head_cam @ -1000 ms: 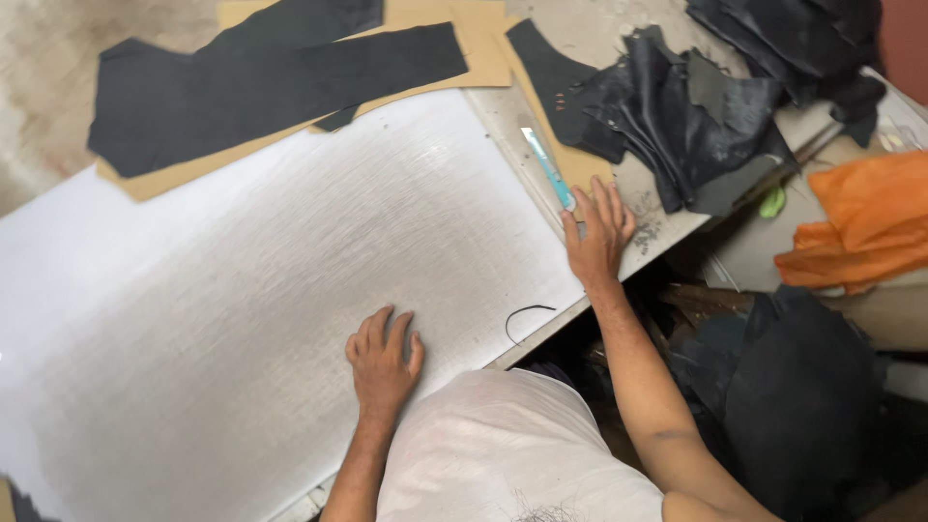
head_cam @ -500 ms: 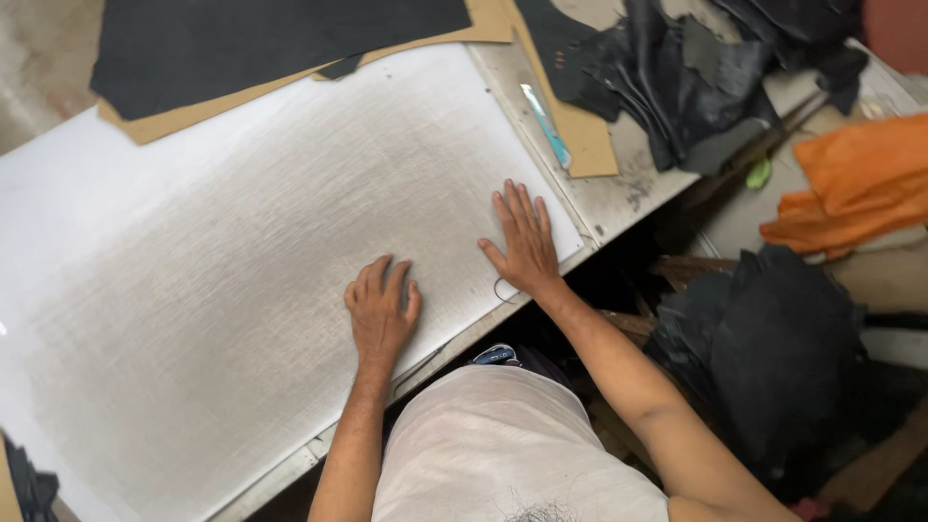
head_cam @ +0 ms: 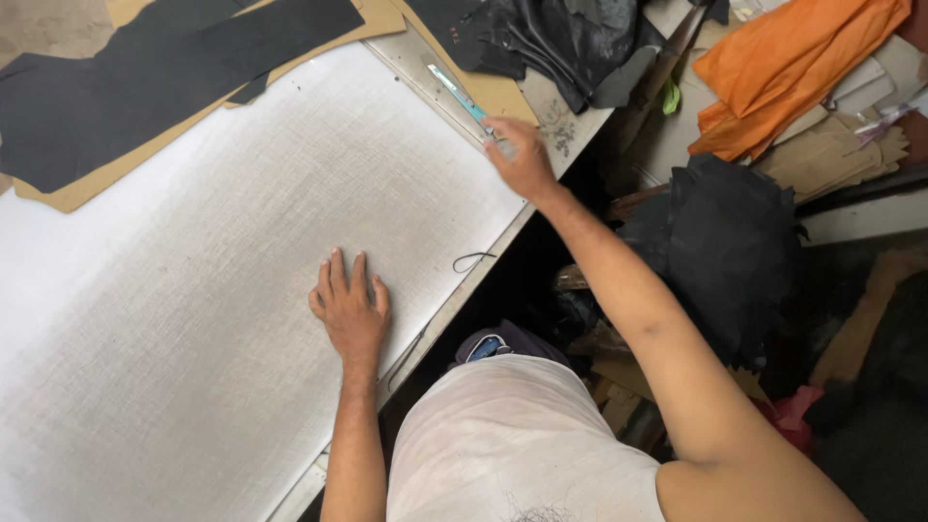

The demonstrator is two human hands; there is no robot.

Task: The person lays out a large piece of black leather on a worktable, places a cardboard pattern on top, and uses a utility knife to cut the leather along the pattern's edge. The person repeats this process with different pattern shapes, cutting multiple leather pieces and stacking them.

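Note:
A large white woven sheet (head_cam: 213,251) covers most of the table. My left hand (head_cam: 348,309) lies flat on it near the front edge, fingers together. My right hand (head_cam: 522,159) is stretched out over the sheet's right corner, its fingertips at the near end of a slim teal-handled cutter (head_cam: 459,95) that lies on the table edge. The hand is blurred, and whether it grips the cutter is unclear.
Black cut pieces (head_cam: 164,68) lie on tan card (head_cam: 58,193) at the back left. Black leather scraps (head_cam: 570,43) are heaped behind the cutter. Orange cloth (head_cam: 793,68) sits at the far right, a dark bundle (head_cam: 725,242) below it. A thin black loop of thread (head_cam: 474,259) rests at the table edge.
My right hand left the sheet's front edge and moved back toward the teal cutter. My left hand stayed flat on the sheet.

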